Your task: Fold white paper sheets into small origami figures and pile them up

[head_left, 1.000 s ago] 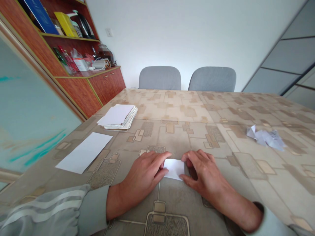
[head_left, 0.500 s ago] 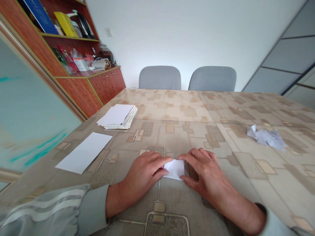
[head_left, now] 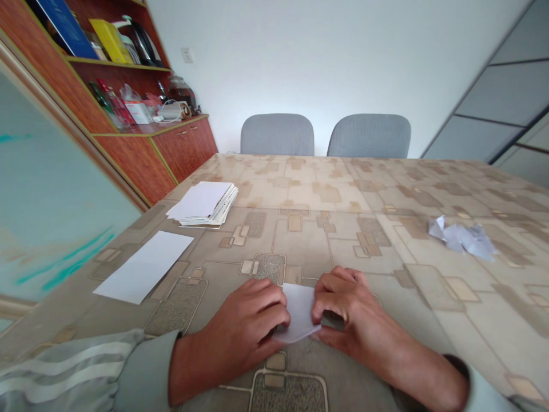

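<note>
A small folded white paper [head_left: 300, 312] lies on the patterned table [head_left: 309, 229] close to the near edge. My left hand [head_left: 246, 320] curls its fingers over the paper's left side. My right hand [head_left: 347, 312] pinches the paper's right side with bent fingers and thumb. Both hands grip the paper between them; its near corner lifts slightly off the table.
A flat white sheet [head_left: 143, 266] lies at the left, with a stack of white sheets [head_left: 203, 203] behind it. Crumpled white paper [head_left: 461, 237] sits at the right. Two grey chairs [head_left: 326, 134] stand at the far side. A wooden cabinet [head_left: 141, 131] lines the left wall.
Both hands drew back toward me and curled from flat pressing into a pinch. The folded paper came with them and now stands taller, partly raised.
</note>
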The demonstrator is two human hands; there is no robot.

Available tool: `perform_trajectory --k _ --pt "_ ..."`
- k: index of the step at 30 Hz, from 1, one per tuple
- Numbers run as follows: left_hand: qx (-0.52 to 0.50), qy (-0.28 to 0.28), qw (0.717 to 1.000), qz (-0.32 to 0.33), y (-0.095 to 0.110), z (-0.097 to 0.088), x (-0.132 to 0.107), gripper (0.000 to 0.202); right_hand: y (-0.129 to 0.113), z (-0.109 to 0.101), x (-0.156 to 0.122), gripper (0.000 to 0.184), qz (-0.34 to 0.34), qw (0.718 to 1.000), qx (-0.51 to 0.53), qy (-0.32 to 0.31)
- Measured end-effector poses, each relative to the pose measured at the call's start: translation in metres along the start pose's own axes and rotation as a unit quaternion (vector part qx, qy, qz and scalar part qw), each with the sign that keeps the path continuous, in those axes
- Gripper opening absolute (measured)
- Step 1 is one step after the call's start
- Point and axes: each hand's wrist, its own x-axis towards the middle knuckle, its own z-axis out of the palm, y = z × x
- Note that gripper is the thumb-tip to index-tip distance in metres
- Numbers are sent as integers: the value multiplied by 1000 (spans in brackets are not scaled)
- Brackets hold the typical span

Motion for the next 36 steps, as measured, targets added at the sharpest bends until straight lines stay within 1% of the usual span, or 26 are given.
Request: perform_trajectory --k 4,6,9,15,19,21,25,27,29,31,32,36 --pt "1 -14 999 -47 -3 2 0 28 -2 -8 -1 12 2 1000 1 -26" --pt "3 -13 997 -76 -4 2 3 28 -2 -10 -1 16 6 1000 3 -30" --pt "21 -9 994 -110 -6 3 7 26 -2 -9 0 20 27 1000 0 -15" --pt "58 -7 990 -128 -7 4 17 29 1 3 4 23 69 996 -50 32" --pt "53 1 990 -128 -6 3 17 31 1 7 6 16 82 993 -77 46" --pt "55 10 991 -125 -6 3 16 31 1 8 6 16 95 991 -80 56" --pt "68 14 990 -123 -5 4 17 30 2 7 4 27 95 988 -87 82" --pt "77 8 990 -122 -5 4 17 29 1 8 3 33 77 988 -96 93" --pt "84 5 989 -120 -5 4 17 29 0 12 2 45 50 988 -114 96" --pt "92 4 989 -116 -5 5 17 30 -1 17 2 57 29 985 -142 90" --pt "96 1 989 -114 -6 5 17 30 0 20 1 59 26 983 -159 85" --pt "108 -7 987 -118 -6 6 16 30 6 25 -2 63 46 974 -216 50"
